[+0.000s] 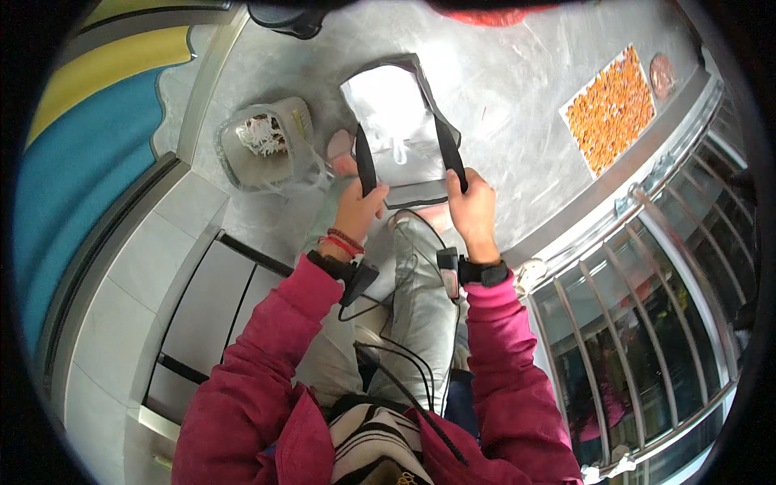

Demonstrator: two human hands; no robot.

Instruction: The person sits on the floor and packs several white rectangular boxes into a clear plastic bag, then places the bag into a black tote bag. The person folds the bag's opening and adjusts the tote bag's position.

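Observation:
A rectangular bag (406,163) with a shiny silvery inside and black edging lies in front of me, its near side towards my knees. My left hand (359,209) grips one black strap of it, and my right hand (471,203) grips the other strap. Both straps are drawn towards me. A small pale loop shows on the bag's silvery surface; bright glare hides detail above it. Each wrist wears a black band with a device, and cables run down over my lap.
To the left stands a plastic-lined bin (254,163) holding white scraps. Orange pieces (612,109) cover a white sheet at the right, beside a round pinkish object (662,76). Window bars (612,303) run along the right; a blue and yellow curtain (91,133) hangs left.

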